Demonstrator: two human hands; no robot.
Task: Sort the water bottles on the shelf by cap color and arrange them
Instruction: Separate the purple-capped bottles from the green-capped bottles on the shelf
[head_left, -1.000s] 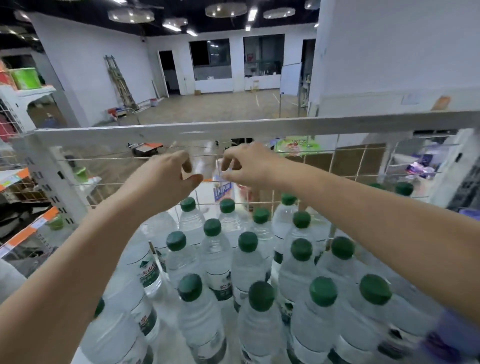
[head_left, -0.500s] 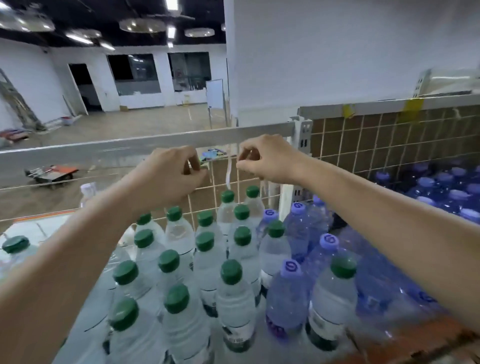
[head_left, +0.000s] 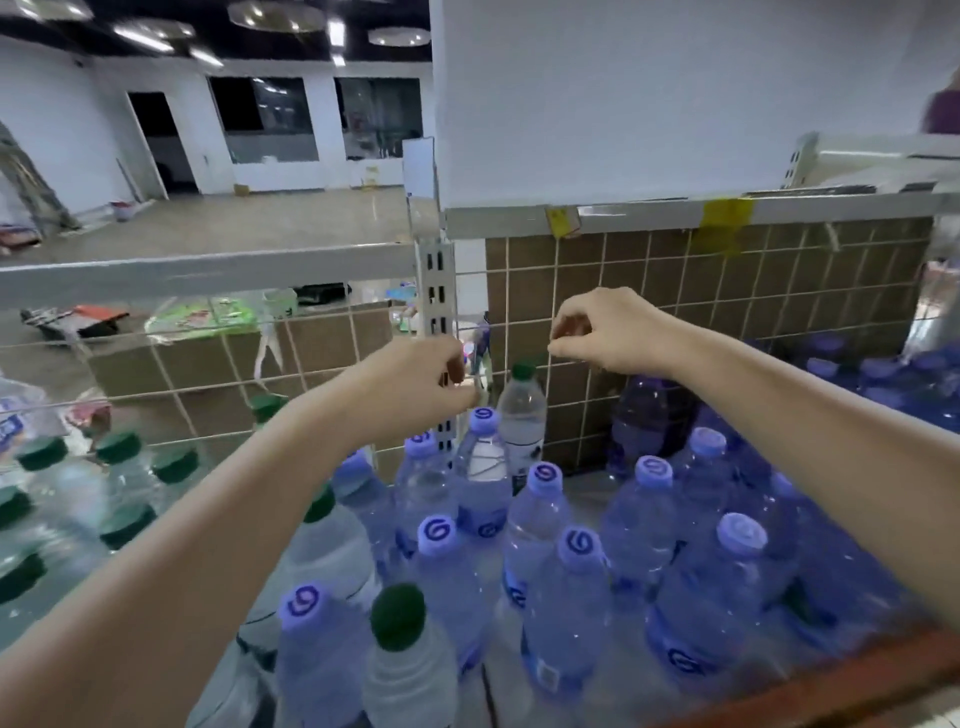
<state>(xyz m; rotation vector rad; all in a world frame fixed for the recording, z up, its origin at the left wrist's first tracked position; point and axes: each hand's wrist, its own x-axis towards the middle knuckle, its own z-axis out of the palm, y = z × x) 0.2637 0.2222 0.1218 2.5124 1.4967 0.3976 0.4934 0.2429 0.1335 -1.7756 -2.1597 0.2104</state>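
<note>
My view has swung right onto purple-capped bottles (head_left: 566, 597). Both hands hover above them, empty: left hand (head_left: 410, 384) curled shut by the shelf post (head_left: 439, 291), right hand (head_left: 608, 332) clenched by the wire grid (head_left: 727, 291).

We see a cool, even light from ceiling lamps (head_left: 275, 15) that blow out to white streaks. The white wall (head_left: 675, 104) is bright and flat. Shadows are soft. The wide lens bends the rail (head_left: 208, 270) and stretches the frame's edges. Motion blur smears the left bottles (head_left: 47, 499); the centre stays fairly sharp.
</note>
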